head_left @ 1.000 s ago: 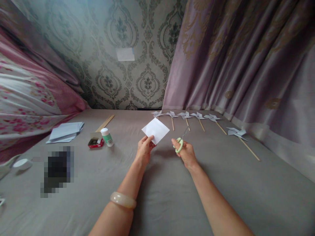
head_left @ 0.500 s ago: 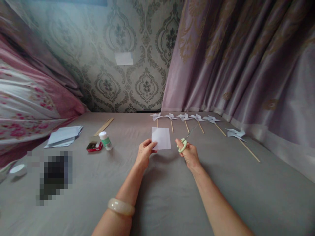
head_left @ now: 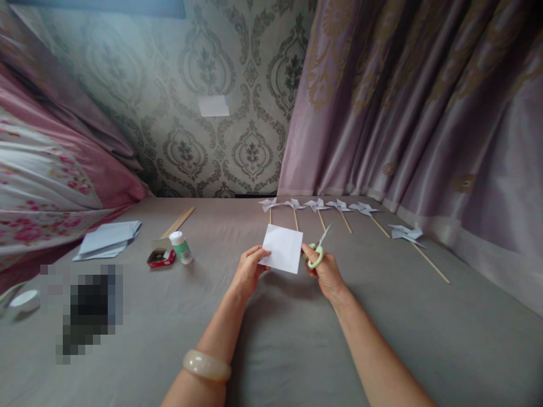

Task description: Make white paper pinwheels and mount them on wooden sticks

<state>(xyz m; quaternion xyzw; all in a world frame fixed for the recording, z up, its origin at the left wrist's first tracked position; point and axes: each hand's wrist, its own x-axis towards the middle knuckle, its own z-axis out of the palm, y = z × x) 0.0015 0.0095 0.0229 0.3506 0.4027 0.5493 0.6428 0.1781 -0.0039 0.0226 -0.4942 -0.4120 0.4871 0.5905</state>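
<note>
The paper [head_left: 283, 249] is white, the scissor handles [head_left: 320, 256] pale green, the cloth [head_left: 169, 305] grey, the curtain [head_left: 339, 102] gold-patterned mauve.

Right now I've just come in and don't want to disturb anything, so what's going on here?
A person's left hand holds a square white paper sheet by its left edge. Their right hand holds green-handled scissors, blades pointing forward, clear of the sheet. Six paper pinwheels lie ahead and to the right. On the left are a paper stack, thin sticks, a white-capped bottle and an open red box.
</note>
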